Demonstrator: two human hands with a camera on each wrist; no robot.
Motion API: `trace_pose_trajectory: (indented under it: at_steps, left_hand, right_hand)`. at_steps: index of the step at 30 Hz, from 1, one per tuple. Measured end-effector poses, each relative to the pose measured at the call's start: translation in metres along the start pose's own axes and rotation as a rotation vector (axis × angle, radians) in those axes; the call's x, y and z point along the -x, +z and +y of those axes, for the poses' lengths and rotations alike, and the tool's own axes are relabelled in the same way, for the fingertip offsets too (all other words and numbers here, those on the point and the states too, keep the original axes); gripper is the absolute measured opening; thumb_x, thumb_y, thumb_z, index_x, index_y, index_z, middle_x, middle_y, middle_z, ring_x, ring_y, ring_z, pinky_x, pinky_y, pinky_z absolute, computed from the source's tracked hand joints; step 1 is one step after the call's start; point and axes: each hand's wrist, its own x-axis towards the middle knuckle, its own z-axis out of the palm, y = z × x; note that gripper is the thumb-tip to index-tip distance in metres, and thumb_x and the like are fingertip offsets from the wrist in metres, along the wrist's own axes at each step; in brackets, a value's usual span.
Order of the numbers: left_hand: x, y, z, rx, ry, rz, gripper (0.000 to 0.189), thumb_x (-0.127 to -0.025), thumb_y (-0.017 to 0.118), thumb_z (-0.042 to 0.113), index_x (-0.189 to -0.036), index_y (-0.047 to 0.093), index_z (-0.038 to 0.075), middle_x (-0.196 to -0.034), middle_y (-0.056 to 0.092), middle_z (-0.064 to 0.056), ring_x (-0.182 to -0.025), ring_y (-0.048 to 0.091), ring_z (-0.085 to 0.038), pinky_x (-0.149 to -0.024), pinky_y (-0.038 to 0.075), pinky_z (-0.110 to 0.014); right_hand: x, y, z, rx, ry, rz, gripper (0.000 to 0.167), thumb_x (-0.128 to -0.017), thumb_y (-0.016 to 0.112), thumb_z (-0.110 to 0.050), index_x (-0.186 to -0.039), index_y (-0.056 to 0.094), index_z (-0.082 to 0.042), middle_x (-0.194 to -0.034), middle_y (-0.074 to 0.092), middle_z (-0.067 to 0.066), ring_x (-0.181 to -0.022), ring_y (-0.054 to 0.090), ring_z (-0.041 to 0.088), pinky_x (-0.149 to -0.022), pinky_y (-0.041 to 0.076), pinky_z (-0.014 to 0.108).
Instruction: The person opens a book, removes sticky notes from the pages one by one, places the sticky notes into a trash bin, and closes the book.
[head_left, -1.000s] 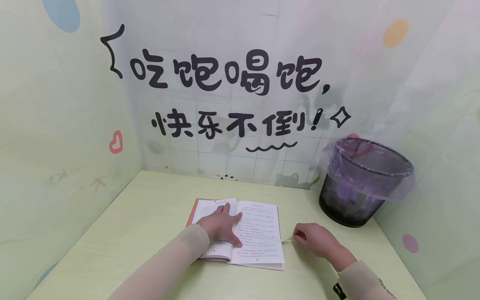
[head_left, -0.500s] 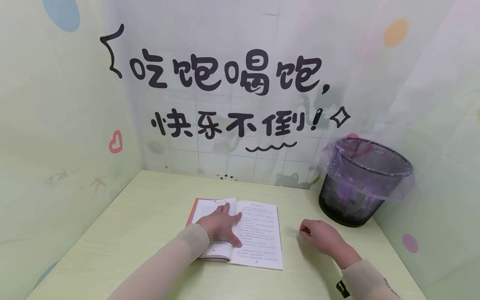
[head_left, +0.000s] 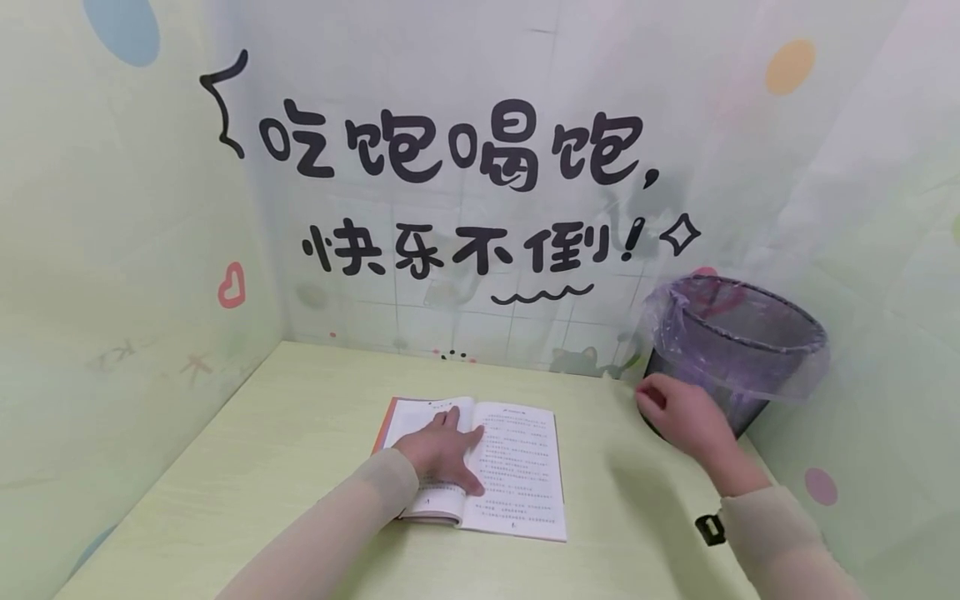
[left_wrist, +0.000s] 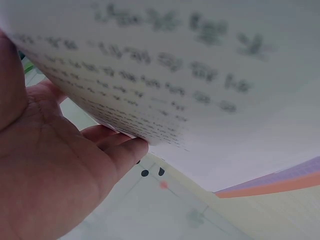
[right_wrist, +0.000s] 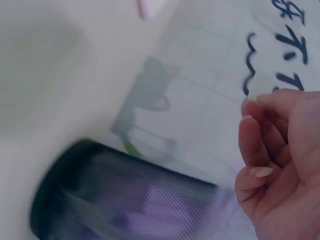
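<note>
An open book [head_left: 517, 475] lies on the table, pages of printed text facing up. My left hand [head_left: 446, 454] rests spread across its left page and gutter, the thumb on the right page. In the left wrist view the page [left_wrist: 150, 100] arches over the hand [left_wrist: 65, 160]. My right hand [head_left: 686, 417] is raised in front of the bin, fingers curled and the thumb against the forefinger. A thin pale green strip [head_left: 619, 381], faint and blurred, sticks out from its fingertips. In the right wrist view the hand [right_wrist: 280, 155] hides most of the strip.
A black mesh bin [head_left: 750, 392] with a purple plastic liner [head_left: 787, 371] stands at the table's back right corner, just behind my right hand. Printed wall sheets [head_left: 480, 317] close off the back and both sides of the table [head_left: 300, 450].
My right hand has drawn the pale green strip off the book's right edge, then lifted it up and rightward to the bin. The left hand and the book have stayed in place.
</note>
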Motion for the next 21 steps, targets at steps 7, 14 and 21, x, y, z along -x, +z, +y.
trace_pose_trajectory:
  at_steps: [7,14,21]
  left_hand:
    - [-0.001,0.0,0.0,-0.006,-0.01,0.004,0.107,-0.081,0.093,0.06,-0.171,0.042,0.033,-0.185,0.012,-0.019,-0.171,0.016,-0.042,-0.126,0.034,-0.075]
    - [0.0,-0.001,-0.001,-0.003,-0.006,0.006,0.107,-0.08,0.094,0.059,-0.17,0.042,0.032,-0.185,0.012,-0.02,-0.171,0.016,-0.042,-0.126,0.034,-0.075]
    - [-0.001,0.0,0.0,-0.001,-0.031,0.005,0.106,-0.08,0.094,0.06,-0.17,0.043,0.033,-0.185,0.012,-0.018,-0.171,0.016,-0.042,-0.127,0.033,-0.075]
  right_hand:
    - [-0.016,-0.071,0.01,0.019,0.084,0.247,0.026,-0.11,0.059,-0.027,-0.115,0.076,-0.008,-0.088,0.074,0.008,-0.067,0.057,0.018,-0.061,0.043,0.033]
    - [-0.025,-0.113,0.035,0.048,0.212,0.31,0.038,-0.111,0.051,-0.03,-0.123,0.072,0.0,-0.103,0.075,0.022,-0.079,0.062,0.029,-0.069,0.044,0.037]
    - [-0.021,-0.127,0.051,0.069,0.289,0.238,0.046,-0.111,0.047,-0.03,-0.133,0.068,0.004,-0.116,0.073,0.028,-0.09,0.064,0.038,-0.067,0.044,0.036]
